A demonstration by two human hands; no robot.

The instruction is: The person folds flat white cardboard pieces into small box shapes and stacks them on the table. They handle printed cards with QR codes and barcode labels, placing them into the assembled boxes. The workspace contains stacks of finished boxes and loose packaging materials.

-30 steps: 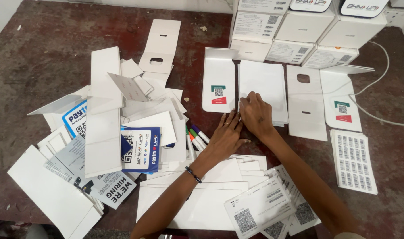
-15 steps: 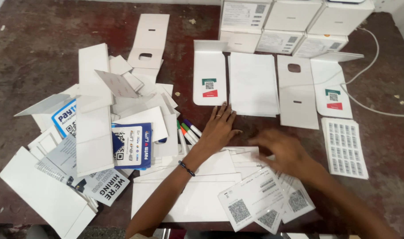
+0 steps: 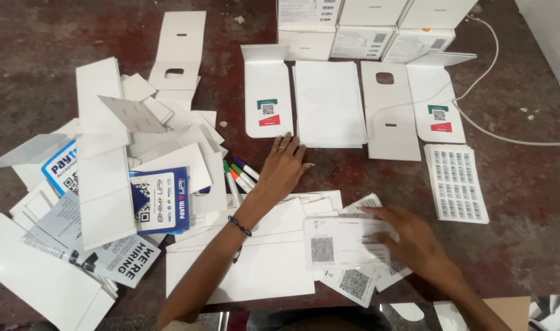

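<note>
Right hand pinched white code card near table's near edge, lifted over paper pile. Card likely light, thin, bendy; best held by edge. Left hand lay flat, released, mid-table beside markers.

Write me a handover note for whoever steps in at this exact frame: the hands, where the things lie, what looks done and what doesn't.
Left hand: flat on the table, fingers spread, holding nothing, beside the coloured markers.
Right hand: lifting a white printed card off the loose stack of cards near the front edge.
Laid out above: two stickered sleeves, a plain white stack, a cut-out insert, a label sheet.
Done: these parts laid out in a row.
Left: the flat cartons heaped at left remain unsorted.
</note>
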